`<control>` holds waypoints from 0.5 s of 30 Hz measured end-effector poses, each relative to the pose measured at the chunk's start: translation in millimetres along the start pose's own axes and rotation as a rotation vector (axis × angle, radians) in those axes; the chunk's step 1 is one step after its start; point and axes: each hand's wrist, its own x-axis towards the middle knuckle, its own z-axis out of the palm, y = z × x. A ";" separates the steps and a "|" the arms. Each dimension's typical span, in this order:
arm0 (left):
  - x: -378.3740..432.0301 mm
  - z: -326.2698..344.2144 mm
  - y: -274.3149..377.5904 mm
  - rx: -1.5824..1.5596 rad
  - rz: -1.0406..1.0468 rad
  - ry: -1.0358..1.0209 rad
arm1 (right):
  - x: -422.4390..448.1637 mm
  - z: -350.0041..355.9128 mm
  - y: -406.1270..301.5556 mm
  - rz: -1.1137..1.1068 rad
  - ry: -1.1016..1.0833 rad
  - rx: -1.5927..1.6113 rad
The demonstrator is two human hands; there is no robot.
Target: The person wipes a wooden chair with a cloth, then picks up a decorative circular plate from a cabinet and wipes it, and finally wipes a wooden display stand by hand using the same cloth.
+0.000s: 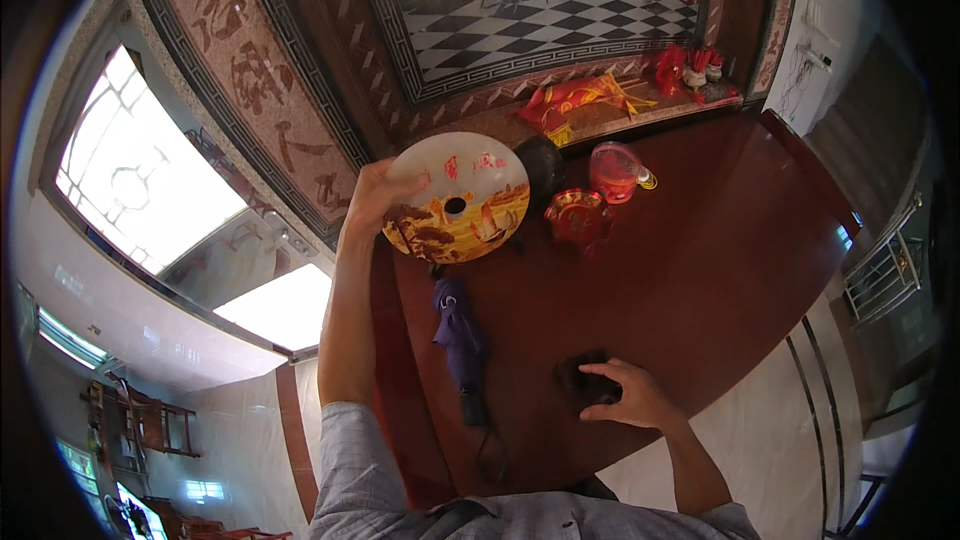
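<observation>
My left hand (373,193) grips the left rim of a round decorated disc (484,199), which has a painted landscape, red characters and a dark hole at its middle. My right hand (630,394) is held above the near part of the dark red wooden table (660,292), its thumb and fingers apart and nothing between them. A folded purple umbrella (457,337) lies on the table below the disc. Right of the disc are a dark rounded object (543,165), a red and gold scalloped dish (579,216) and a clear container with a red lower part (615,172).
Behind the table, a stone ledge (607,120) bears a red and yellow cloth (574,99) and small pots with red sticks (697,73). A raised wooden edge (401,360) runs along the table's left side. Wooden chairs (157,420) stand at the far lower left.
</observation>
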 end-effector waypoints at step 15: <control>-25.2 9.7 33.0 0.067 0.143 0.069 | 50.4 1.2 -35.4 -0.200 0.461 -0.128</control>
